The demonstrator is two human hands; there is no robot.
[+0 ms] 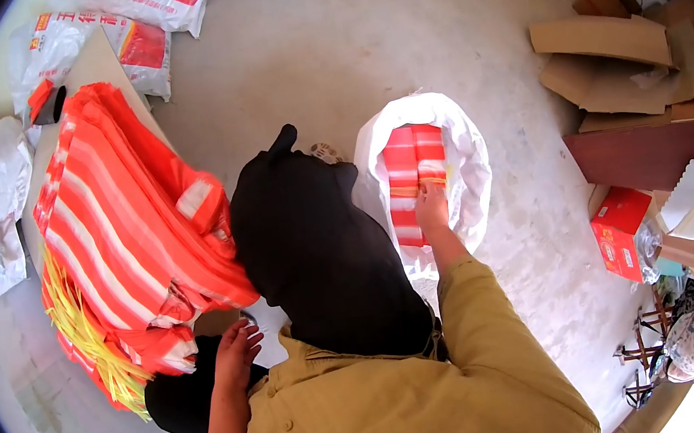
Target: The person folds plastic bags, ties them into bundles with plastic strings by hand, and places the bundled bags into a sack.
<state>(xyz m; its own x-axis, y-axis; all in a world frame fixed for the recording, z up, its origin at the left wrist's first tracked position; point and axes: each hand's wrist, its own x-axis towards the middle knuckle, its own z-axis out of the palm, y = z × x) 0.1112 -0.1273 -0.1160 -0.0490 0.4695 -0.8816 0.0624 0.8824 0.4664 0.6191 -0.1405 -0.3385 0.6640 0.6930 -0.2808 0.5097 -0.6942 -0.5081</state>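
Khaki cloth (382, 418) creases; left hand (236, 350) curls loosely, right hand (433, 207) touches striped oblong bundles (400, 157), grip unclear.

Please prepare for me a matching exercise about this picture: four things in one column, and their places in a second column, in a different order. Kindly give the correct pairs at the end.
Things
1. right hand
2. yellow strips
3. left hand
4. red box

Places
A. along the lower left edge of the striped pile
B. at the right side of the picture
C. beside the shirt, fingers bent
D. at the striped bundles inside the white sack

Pairs: 1-D, 2-A, 3-C, 4-B
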